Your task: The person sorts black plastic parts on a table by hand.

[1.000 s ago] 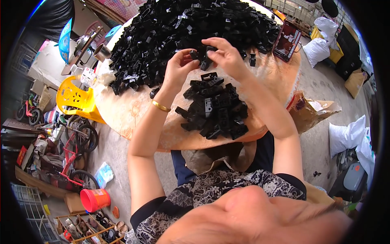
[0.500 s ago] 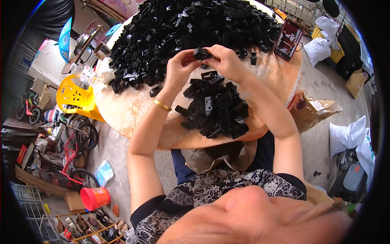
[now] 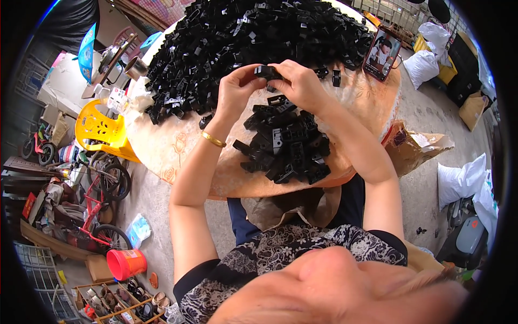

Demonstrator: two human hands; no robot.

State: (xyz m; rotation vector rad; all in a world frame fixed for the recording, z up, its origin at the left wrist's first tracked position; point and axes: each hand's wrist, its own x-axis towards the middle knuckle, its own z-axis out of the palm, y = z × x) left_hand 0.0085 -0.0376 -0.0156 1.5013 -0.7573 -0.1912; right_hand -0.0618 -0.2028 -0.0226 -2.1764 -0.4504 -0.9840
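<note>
Between my two hands is a small black plastic part (image 3: 265,72), held above the table by the fingertips. My left hand (image 3: 237,92) pinches its left end, a gold bangle on that wrist. From the other side my right hand (image 3: 295,83) closes thumb and fingers on the right end, which they partly hide. Just below my hands lies a smaller pile of black plastic parts (image 3: 288,143), some with pale metal-looking pieces. Beyond them rises a far larger heap of similar black parts (image 3: 243,38).
The round table has an orange-patterned tablecloth (image 3: 162,148). A phone (image 3: 382,54) stands propped at the right, its screen lit. Left of the table are a yellow plastic chair (image 3: 100,127) and a red bicycle (image 3: 94,202). A torn cardboard box (image 3: 413,146) sits right of it.
The black part has turned slightly in my fingers and shows more of its length. Both hands have shifted only a little. The phone's screen picture is different.
</note>
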